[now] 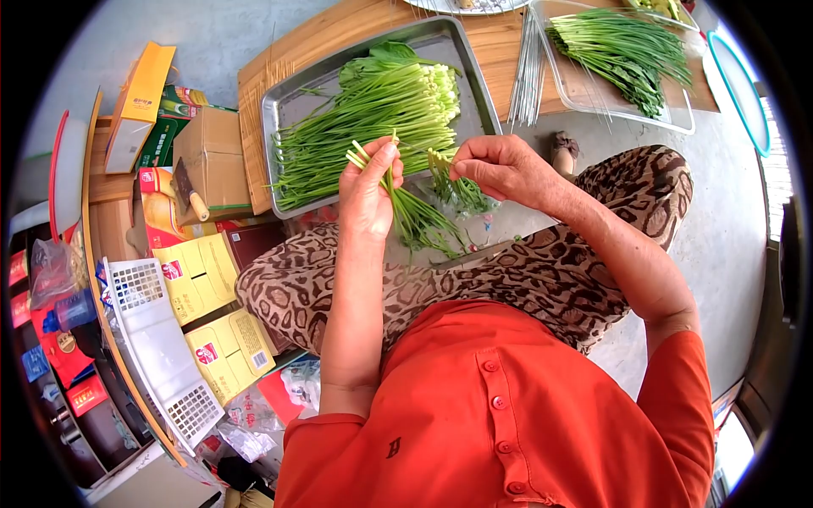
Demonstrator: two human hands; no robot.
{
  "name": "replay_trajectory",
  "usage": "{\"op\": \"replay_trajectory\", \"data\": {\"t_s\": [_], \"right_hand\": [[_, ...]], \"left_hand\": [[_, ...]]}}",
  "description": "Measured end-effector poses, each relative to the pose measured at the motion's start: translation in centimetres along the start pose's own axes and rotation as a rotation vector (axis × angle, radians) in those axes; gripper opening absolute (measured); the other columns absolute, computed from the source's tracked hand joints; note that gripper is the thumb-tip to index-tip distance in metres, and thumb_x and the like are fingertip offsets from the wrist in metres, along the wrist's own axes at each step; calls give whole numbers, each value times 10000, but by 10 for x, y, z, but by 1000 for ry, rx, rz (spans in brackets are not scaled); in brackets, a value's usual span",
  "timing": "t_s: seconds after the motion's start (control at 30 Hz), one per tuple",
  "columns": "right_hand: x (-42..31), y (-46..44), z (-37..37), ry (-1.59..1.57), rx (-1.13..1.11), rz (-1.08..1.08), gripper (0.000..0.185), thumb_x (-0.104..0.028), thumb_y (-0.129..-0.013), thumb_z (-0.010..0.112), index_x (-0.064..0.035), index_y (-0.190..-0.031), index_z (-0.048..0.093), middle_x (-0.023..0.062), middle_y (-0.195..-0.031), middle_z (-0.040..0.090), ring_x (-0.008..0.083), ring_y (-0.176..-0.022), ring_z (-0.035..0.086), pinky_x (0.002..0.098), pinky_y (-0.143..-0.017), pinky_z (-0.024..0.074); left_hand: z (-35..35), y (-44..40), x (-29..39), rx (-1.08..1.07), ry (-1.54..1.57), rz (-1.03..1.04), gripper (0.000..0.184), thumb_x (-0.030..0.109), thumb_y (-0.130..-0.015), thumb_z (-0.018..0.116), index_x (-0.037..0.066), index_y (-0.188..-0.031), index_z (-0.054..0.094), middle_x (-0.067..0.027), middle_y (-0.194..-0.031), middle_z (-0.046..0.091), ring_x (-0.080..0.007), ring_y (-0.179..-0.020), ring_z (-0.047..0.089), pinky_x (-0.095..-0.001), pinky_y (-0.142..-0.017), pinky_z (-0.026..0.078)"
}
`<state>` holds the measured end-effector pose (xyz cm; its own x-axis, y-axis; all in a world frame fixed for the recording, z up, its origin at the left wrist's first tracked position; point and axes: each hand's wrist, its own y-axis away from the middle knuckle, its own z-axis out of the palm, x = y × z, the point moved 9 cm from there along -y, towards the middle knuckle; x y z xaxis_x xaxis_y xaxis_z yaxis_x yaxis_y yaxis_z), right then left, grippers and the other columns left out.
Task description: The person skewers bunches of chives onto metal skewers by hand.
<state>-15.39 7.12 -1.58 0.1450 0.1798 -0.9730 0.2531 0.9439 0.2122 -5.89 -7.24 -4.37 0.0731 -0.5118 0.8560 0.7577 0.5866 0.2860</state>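
My left hand (pixel 369 193) is closed around a small bunch of chives (pixel 417 218); the pale cut ends stick up past the thumb and the green leaves hang down to the right. To the right, my right hand (pixel 506 171) has its thumb and fingertips pinched together, and whatever lies between them is too small to make out. Between and below the hands are more green leaf pieces (pixel 457 188), partly hidden. Just beyond the hands, a metal tray (pixel 483 89) holds a large pile of chives (pixel 381 114).
On the wooden table (pixel 334 24) lie thin metal skewers (pixel 527 72) beside a clear plastic container (pixel 677 118) of chives (pixel 622 51). Cardboard boxes (pixel 212 157), a knife with a wooden handle (pixel 198 205), yellow cartons (pixel 229 351) and a white basket (pixel 157 330) stand at left.
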Motion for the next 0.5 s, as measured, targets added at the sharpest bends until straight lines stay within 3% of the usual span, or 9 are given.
{"op": "replay_trajectory", "data": {"t_s": [0.5], "right_hand": [[-1, 1, -1, 22, 4, -4, 193, -181, -967, 516, -19, -930, 615, -68, -582, 431, 21, -489, 344, 195, -441, 271]], "left_hand": [[1, 2, -2, 13, 22, -28, 189, 105, -825, 699, 20, -983, 641, -17, -785, 609, -109, -658, 547, -242, -573, 406]]}}
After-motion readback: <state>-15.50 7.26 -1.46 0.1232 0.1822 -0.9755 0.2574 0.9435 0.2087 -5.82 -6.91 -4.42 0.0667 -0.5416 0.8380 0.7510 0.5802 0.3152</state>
